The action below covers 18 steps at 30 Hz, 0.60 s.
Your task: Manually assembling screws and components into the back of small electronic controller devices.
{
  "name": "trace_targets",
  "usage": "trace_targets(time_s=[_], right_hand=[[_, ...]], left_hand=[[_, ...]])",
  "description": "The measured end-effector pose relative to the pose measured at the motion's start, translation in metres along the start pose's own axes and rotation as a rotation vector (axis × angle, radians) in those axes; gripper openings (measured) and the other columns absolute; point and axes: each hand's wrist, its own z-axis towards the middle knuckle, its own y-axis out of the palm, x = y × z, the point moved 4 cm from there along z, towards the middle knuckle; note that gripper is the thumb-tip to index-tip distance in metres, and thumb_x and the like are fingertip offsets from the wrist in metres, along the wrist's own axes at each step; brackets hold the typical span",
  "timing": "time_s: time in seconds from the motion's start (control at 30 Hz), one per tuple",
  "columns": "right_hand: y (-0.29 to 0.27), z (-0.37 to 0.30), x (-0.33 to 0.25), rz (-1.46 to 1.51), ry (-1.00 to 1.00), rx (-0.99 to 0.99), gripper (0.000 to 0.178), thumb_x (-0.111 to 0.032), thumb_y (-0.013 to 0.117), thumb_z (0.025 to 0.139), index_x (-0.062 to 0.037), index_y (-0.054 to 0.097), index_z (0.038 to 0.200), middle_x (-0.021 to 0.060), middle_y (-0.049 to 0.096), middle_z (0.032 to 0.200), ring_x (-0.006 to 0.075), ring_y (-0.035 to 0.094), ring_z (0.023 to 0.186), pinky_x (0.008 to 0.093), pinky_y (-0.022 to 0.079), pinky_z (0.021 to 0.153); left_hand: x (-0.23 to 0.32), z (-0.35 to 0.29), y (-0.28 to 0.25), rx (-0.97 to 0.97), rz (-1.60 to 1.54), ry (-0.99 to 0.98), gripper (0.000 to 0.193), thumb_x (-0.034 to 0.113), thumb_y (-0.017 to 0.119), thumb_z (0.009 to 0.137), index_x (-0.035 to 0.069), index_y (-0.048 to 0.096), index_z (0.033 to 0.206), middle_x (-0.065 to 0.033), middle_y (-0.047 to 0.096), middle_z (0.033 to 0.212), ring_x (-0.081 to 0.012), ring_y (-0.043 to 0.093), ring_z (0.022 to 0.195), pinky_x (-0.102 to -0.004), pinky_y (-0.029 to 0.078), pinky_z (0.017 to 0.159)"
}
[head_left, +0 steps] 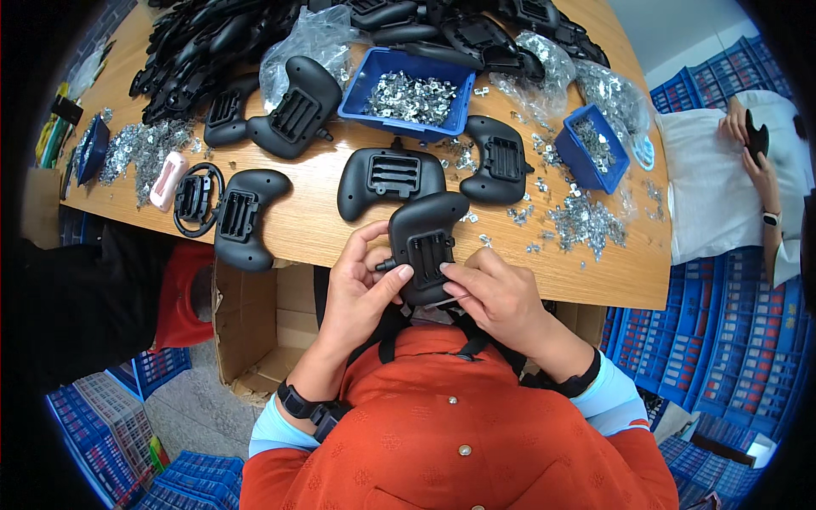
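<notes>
A black game controller (427, 211) with an exposed battery compartment is tilted up at the table's front edge. My left hand (357, 285) grips it by its left side, with the thumb along the compartment's edge. At the compartment's lower right, my right hand (500, 293) has thumb and forefinger pinched together. A thin silvery rod-like thing (444, 301) sticks out from those fingers across the controller's lower end; its kind is hard to make out. Just beyond lies another black controller (391, 180), and a third controller (495, 160) rests to its right.
A blue bin (361, 119) of small metal clips stands mid-table, a smaller blue bin (569, 157) to the right. Loose clips (586, 225) lie in heaps. Black controllers (212, 42) pile up at the back. A cardboard box (246, 327) sits below; another person's hands (752, 140) work at right.
</notes>
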Motion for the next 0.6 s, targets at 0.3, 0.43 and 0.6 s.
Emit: trace_targets(time_s=[0.3, 0.43, 0.6], right_hand=[[0.000, 0.011, 0.002, 0.034, 0.074, -0.184, 0.013, -0.008, 0.067, 0.075, -0.0054, 0.060, 0.085, 0.0075, 0.050, 0.076, 0.0235, 0.059, 0.060, 0.0348, 0.048, 0.052], [-0.016, 0.008, 0.018, 0.348, 0.370, -0.071, 0.008, -0.006, 0.064, 0.075, -0.0020, 0.059, 0.079, 0.0097, 0.053, 0.076, 0.0241, 0.058, 0.065, 0.0345, 0.047, 0.059], [-0.016, -0.011, 0.044, 0.132, 0.437, -0.201, 0.005, -0.006, 0.063, 0.079, -0.0012, 0.061, 0.079, 0.0102, 0.057, 0.077, 0.0287, 0.059, 0.069, 0.0371, 0.047, 0.062]], left_hand=[[0.002, -0.003, 0.003, -0.007, 0.010, 0.007, 0.051, 0.000, 0.061, 0.088, 0.002, 0.037, 0.133, -0.0085, 0.065, 0.101, -0.0051, 0.061, 0.077, -0.0167, 0.047, 0.059], [0.003, -0.003, 0.000, 0.025, 0.009, 0.012, 0.052, 0.000, 0.062, 0.087, 0.003, 0.038, 0.133, -0.0083, 0.065, 0.101, -0.0052, 0.061, 0.076, -0.0169, 0.047, 0.058], [0.008, -0.006, -0.009, 0.060, 0.027, 0.043, 0.052, 0.000, 0.063, 0.087, 0.001, 0.037, 0.133, -0.0087, 0.066, 0.099, -0.0062, 0.062, 0.076, -0.0169, 0.047, 0.057]])
